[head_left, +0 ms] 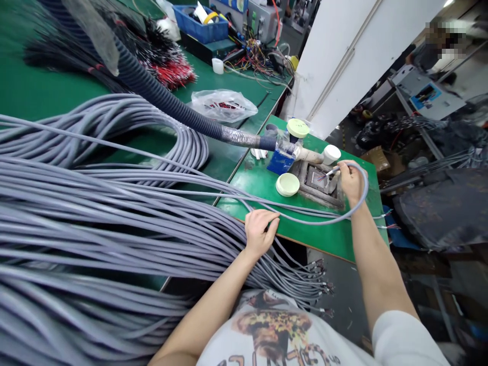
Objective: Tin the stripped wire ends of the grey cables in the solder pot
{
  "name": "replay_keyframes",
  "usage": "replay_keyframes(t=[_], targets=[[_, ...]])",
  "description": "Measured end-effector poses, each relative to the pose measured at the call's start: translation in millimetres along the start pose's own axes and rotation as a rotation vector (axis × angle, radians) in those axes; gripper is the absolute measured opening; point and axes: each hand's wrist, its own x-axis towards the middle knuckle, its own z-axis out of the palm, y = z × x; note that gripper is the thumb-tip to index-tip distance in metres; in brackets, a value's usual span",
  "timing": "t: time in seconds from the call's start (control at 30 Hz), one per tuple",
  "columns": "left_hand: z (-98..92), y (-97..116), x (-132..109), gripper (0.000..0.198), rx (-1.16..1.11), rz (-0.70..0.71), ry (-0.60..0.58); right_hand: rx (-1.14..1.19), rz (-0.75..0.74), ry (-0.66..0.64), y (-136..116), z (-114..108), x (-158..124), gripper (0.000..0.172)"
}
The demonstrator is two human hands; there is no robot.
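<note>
My right hand is closed on a grey cable close to its stripped end. Thin coloured wires fan out of that end, over a square metal pot with a crusted rim. From the hand the cable loops right and down, then runs back left. My left hand is closed, thumb and fingertips pinched at the same cable by the green board's front edge. Below it lies a large bundle of grey cables, whose stripped ends hang over the edge.
A dark ribbed hose crosses above the table to a nozzle beside the pot. Around it stand a pale bowl, a white lid and a yellow-lidded jar. A plastic bag and a blue bin lie farther back.
</note>
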Motion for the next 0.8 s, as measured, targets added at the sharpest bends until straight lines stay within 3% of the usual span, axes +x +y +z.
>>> replay_keyframes(t=[0.2,0.57,0.7,0.8], targets=[[0.5,0,0,0.014,0.029,-0.005,-0.021,-0.044,0.028,0.006,34,16,4,0.029],[0.2,3,2,0.014,0.035,0.028,-0.009,-0.109,0.047,-0.050,53,36,8,0.028],[0.0,2,1,0.013,0.037,0.020,-0.020,-0.100,0.041,-0.059,45,30,8,0.027],[-0.8,1,1,0.013,0.035,-0.006,-0.037,-0.041,0.016,-0.033,17,5,0,0.027]])
